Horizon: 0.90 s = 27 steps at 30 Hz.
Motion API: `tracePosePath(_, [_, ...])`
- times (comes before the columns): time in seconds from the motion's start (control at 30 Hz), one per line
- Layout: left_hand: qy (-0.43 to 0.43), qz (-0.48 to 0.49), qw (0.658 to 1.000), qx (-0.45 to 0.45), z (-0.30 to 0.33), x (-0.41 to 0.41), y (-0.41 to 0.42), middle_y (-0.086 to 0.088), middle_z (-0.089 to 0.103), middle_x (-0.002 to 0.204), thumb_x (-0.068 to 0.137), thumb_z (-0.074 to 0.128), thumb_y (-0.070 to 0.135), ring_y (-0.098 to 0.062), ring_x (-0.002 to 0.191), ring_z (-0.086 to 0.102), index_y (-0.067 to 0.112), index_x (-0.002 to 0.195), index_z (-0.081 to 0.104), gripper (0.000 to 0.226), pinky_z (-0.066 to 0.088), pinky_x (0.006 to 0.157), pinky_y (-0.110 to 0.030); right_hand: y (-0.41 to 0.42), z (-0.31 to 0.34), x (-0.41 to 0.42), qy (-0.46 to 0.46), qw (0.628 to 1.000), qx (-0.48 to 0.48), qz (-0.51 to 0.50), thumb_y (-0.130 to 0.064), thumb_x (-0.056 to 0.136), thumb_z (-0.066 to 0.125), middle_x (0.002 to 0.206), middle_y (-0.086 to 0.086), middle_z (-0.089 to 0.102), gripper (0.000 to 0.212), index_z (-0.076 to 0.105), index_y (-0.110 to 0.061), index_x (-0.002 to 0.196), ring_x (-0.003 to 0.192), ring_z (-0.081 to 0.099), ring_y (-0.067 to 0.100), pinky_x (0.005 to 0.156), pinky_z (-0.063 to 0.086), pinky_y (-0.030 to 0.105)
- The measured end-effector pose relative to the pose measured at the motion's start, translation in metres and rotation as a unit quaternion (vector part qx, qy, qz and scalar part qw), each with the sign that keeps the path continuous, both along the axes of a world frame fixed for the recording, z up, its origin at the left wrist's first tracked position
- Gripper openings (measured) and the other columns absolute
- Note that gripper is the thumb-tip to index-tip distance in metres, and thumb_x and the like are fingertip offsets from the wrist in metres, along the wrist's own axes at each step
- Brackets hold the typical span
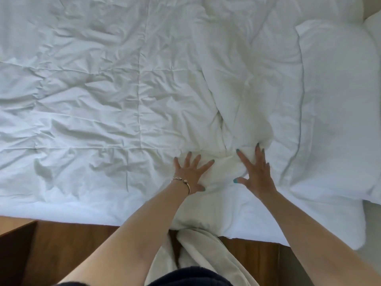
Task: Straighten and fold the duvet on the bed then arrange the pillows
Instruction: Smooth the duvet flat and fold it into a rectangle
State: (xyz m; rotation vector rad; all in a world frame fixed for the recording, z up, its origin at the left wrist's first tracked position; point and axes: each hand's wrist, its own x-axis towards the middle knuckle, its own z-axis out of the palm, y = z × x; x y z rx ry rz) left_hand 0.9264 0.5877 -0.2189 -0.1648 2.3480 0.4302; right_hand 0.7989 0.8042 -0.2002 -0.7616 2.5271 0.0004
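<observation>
A white, wrinkled duvet (pixel 103 89) is spread across the bed and fills most of the view. A bunched ridge of it (pixel 233 112) runs from the far side down toward me. My left hand (pixel 190 174), with a bracelet at the wrist, lies flat with spread fingers on the duvet just left of the ridge. My right hand (pixel 255 172) presses flat on the ridge's near end, fingers straight. A white pillow (pixel 338 104) lies at the right end of the bed, with a second pillow's edge (pixel 374 32) showing at the far right.
The near bed edge runs across the lower view. A beige cloth (pixel 198 250) hangs from the edge down toward my legs. Brown wooden floor (pixel 82 244) lies below, with a dark piece of furniture (pixel 14 254) at the lower left.
</observation>
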Motion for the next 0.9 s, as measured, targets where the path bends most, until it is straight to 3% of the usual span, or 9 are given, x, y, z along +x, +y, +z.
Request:
tracePosePath(0.17, [0.038, 0.012, 0.999, -0.037, -0.012, -0.001, 0.002, 0.005, 0.018, 0.156, 0.098, 0.037, 0.049, -0.031, 0.145, 0.007, 0.045, 0.149, -0.002, 0.065, 0.013, 0.108, -0.067, -0.033, 0.006, -0.038, 0.065, 0.992, 0.021, 0.105, -0.049, 0.062, 0.083, 0.156, -0.002, 0.019, 0.107, 0.02, -0.037, 0.148, 0.149, 0.004, 0.019, 0.112, 0.011, 0.066])
tracePosePath(0.37, [0.112, 0.094, 0.989, -0.011, -0.002, -0.005, -0.015, 0.006, 0.061, 0.115, 0.094, 0.037, 0.011, -0.018, 0.12, 0.05, 0.029, 0.121, 0.05, 0.035, 0.014, 0.114, -0.044, -0.066, -0.01, -0.039, 0.064, 0.995, -0.049, 0.06, -0.045, 0.072, 0.078, 0.14, 0.011, 0.036, 0.045, 0.068, -0.027, 0.112, 0.141, 0.014, 0.032, 0.116, 0.001, 0.059])
tracePosePath(0.43, [0.118, 0.079, 0.99, 0.015, -0.007, 0.006, -0.026, 0.006, 0.058, 0.125, 0.097, 0.039, 0.035, -0.018, 0.127, 0.045, 0.033, 0.127, 0.045, 0.031, 0.007, 0.118, -0.044, -0.07, -0.007, -0.037, 0.056, 0.995, -0.042, 0.07, -0.046, 0.078, 0.072, 0.135, 0.005, 0.044, 0.046, 0.066, -0.022, 0.116, 0.138, 0.028, 0.027, 0.116, -0.001, 0.057])
tracePosePath(0.5, [0.067, 0.068, 0.994, 0.059, -0.009, 0.021, -0.029, 0.008, 0.034, 0.151, 0.083, 0.04, 0.072, -0.018, 0.143, 0.024, 0.041, 0.147, 0.018, 0.075, -0.004, 0.117, -0.052, -0.066, 0.002, -0.037, 0.041, 0.995, -0.031, 0.087, -0.05, 0.082, 0.067, 0.126, -0.001, 0.054, 0.048, 0.063, -0.021, 0.12, 0.128, 0.044, 0.021, 0.117, 0.002, 0.053])
tracePosePath(0.57, [0.044, 0.053, 0.995, 0.07, -0.007, 0.029, -0.024, 0.011, 0.019, 0.158, 0.068, 0.044, 0.086, -0.019, 0.147, 0.01, 0.044, 0.148, -0.011, 0.105, -0.007, 0.115, -0.057, -0.06, 0.014, -0.036, 0.028, 0.994, -0.051, 0.092, -0.051, 0.084, 0.064, 0.106, -0.001, 0.062, 0.043, 0.065, -0.017, 0.11, 0.109, 0.056, 0.023, 0.11, 0.025, 0.044])
tracePosePath(0.63, [0.088, 0.071, 0.992, 0.055, -0.004, 0.029, -0.019, 0.007, 0.035, 0.15, 0.078, 0.05, 0.072, -0.02, 0.142, 0.024, 0.042, 0.149, -0.012, 0.099, 0.004, 0.117, -0.053, -0.06, 0.031, -0.033, 0.008, 0.994, -0.08, 0.07, -0.052, 0.085, 0.064, 0.086, -0.001, 0.058, 0.039, 0.064, -0.015, 0.098, 0.088, 0.055, 0.021, 0.08, 0.042, 0.037])
tracePosePath(0.7, [0.156, 0.115, 0.979, 0.059, 0.0, 0.028, -0.018, 0.003, 0.053, 0.134, 0.092, 0.052, 0.046, -0.022, 0.126, 0.046, 0.037, 0.152, 0.0, 0.08, 0.025, 0.112, -0.041, -0.062, 0.047, -0.032, -0.001, 0.994, -0.075, 0.073, -0.055, 0.085, 0.062, 0.079, -0.002, 0.056, 0.043, 0.059, -0.012, 0.09, 0.077, 0.052, 0.019, 0.062, 0.039, 0.033])
tracePosePath(0.8, [0.185, 0.162, 0.963, 0.11, 0.015, 0.028, -0.029, 0.0, 0.061, 0.121, 0.095, 0.053, 0.034, -0.025, 0.106, 0.061, 0.04, 0.151, 0.011, 0.07, 0.046, 0.085, -0.034, -0.062, 0.069, -0.038, -0.015, 0.994, -0.02, 0.106, -0.068, 0.082, 0.054, 0.067, 0.003, 0.057, 0.058, 0.05, -0.01, 0.082, 0.064, 0.055, 0.025, 0.057, 0.037, 0.033])
tracePosePath(0.9, [0.139, 0.109, 0.977, 0.118, 0.048, 0.027, -0.044, -0.001, 0.066, 0.109, 0.095, 0.046, 0.054, -0.026, 0.095, 0.064, 0.047, 0.149, 0.009, 0.066, 0.045, 0.073, -0.029, -0.061, 0.088, -0.039, -0.051, 0.987, 0.087, 0.124, -0.077, 0.08, 0.046, 0.081, 0.005, 0.062, 0.064, 0.05, -0.019, 0.107, 0.076, 0.06, 0.026, 0.068, 0.047, 0.035])
